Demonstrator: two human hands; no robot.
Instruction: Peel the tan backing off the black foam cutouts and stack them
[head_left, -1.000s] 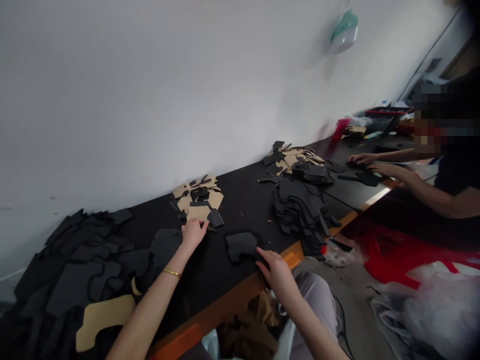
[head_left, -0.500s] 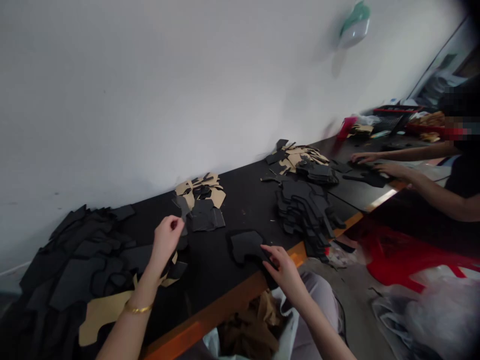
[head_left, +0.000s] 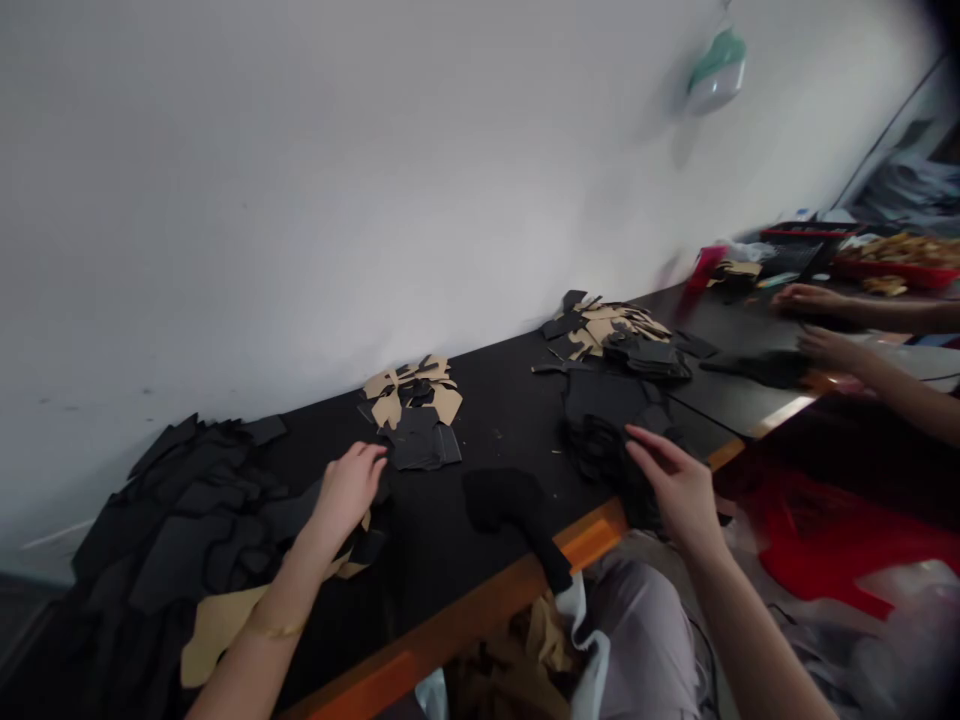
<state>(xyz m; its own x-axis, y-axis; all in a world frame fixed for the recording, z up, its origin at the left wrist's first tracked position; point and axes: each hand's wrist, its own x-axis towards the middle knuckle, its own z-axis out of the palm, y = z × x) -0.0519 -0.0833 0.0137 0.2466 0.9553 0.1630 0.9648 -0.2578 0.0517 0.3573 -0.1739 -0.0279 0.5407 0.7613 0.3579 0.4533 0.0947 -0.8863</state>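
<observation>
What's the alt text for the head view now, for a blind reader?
A person's right hand is at a black stack on a black table, the left hand near a smaller dark pile. Between them, a black piece overhangs the table's edge; a co-worker's hands show at right.

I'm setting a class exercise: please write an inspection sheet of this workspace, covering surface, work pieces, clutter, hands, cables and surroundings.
Surface: black tabletop with small specks and an orange-brown front edge.
Work pieces: dark flat piece near the edge, blurred; stack of dark pieces beyond it to the right; heap of dark pieces at far left.
Clutter: tan and black scraps by the wall.
Hands: left hand right of the heap; right hand with fingertips at the stack; grip unclear for both.
Cables: thin dark line at upper right, possibly a cable.
Surroundings: pale wall; green-and-white hanging object; co-worker's hand.
</observation>
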